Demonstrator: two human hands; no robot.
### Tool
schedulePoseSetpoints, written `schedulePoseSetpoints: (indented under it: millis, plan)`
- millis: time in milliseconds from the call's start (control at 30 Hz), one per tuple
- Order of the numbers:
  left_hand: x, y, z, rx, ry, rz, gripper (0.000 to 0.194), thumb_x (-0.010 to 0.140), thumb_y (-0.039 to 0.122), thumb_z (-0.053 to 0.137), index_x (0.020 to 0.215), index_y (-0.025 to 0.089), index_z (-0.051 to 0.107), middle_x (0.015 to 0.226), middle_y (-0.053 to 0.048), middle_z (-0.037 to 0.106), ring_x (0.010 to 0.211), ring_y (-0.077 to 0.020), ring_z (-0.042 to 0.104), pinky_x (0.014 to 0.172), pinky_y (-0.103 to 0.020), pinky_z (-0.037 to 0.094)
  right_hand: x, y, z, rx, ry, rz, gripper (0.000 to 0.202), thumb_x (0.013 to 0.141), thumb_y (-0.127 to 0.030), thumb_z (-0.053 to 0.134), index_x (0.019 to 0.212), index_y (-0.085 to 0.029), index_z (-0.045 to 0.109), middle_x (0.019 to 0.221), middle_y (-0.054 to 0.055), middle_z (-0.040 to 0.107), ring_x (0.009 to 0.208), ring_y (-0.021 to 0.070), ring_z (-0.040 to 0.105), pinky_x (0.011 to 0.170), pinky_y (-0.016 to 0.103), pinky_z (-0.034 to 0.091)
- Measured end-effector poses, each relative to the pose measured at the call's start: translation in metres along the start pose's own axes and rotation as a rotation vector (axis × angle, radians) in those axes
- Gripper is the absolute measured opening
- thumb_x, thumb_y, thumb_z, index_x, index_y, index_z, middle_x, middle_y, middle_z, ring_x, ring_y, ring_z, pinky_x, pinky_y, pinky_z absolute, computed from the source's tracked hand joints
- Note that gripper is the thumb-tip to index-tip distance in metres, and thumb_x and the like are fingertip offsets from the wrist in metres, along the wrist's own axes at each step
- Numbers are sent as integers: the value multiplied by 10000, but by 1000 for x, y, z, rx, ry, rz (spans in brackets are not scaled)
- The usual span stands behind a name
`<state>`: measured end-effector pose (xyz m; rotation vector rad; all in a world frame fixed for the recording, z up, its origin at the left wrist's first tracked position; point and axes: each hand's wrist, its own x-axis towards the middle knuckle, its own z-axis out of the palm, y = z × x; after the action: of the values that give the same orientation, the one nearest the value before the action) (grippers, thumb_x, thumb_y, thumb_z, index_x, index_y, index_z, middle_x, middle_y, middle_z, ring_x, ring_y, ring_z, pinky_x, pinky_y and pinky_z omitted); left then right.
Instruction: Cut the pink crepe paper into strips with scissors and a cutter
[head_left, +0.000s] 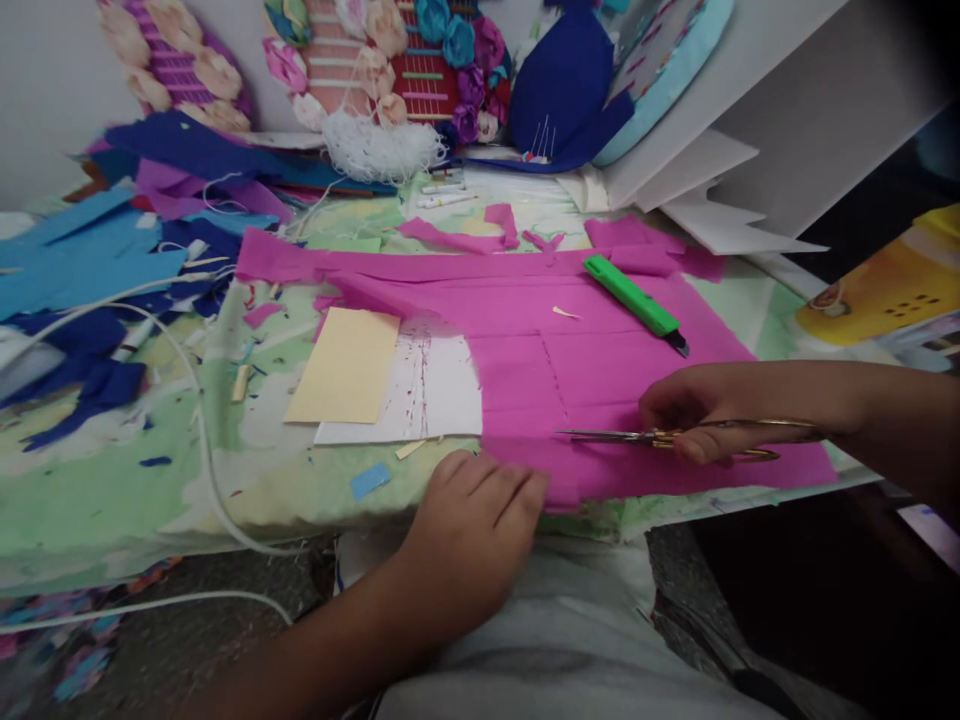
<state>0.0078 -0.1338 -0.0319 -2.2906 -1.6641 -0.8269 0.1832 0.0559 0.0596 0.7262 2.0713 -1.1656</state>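
A large sheet of pink fabric [615, 380] lies across the table, its near edge at the table's front. My left hand [484, 505] is closed at the sheet's near left edge, fingers pressed together on the pink fabric. My right hand [697, 415] holds gold-handled scissors [611, 436] over the right part of the sheet, blades pointing left and looking nearly closed. A green cutter [630, 295] with its blade out rests on the fabric beyond my right hand. Left of the sheet, a cream card [345, 365] overlaps a white marked board [439, 390].
Blue fabric pieces [90, 245] and a white cord [199, 400] are on the left. Flower-decorated hoops [382, 60] and white yarn [382, 145] stand at the back. A yellow container [885, 280] is at the right. Pins stick up from dark blue fabric [562, 85].
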Motion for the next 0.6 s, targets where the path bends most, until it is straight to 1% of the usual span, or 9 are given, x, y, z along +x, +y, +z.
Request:
schedulePoseSetpoints:
  millis: [167,267,367,500,600]
  plan:
    - [10,5,5,84,62,4,231,801,223,457,904,86,611,901,-102,637,775,-216,555,710,-374,437,5,8,-2,104,-23,-34,470,660,-605,494,736,-144,445,501,-56,397,383,33,312,346,167,215]
    - [11,7,11,93,63,17,229,800,232,458,883,95,623,901,-92,645,792,-216,561,731,-365,439,7,11,-1,152,-33,-107,501,629,-626,506,749,-142,455,523,-51,405,399,42,329,364,178,231]
    - [10,6,16,101,69,22,218,790,231,475,876,101,627,901,-84,648,788,-219,561,719,-362,437,9,12,-1,155,4,-144,524,624,-625,508,789,-128,479,553,-42,419,421,47,341,384,181,247]
    - [9,3,17,86,76,14,223,783,241,481,888,105,625,892,-74,648,782,-219,549,710,-362,423,12,12,-1,136,3,-119,485,634,-591,526,770,-128,484,558,-38,430,444,51,348,400,181,259]
    - [8,3,19,96,95,22,213,779,233,486,887,114,624,941,-69,641,790,-221,537,702,-365,409,10,14,-3,127,12,-67,510,607,-618,527,775,-139,490,566,-33,439,436,55,351,388,185,252]
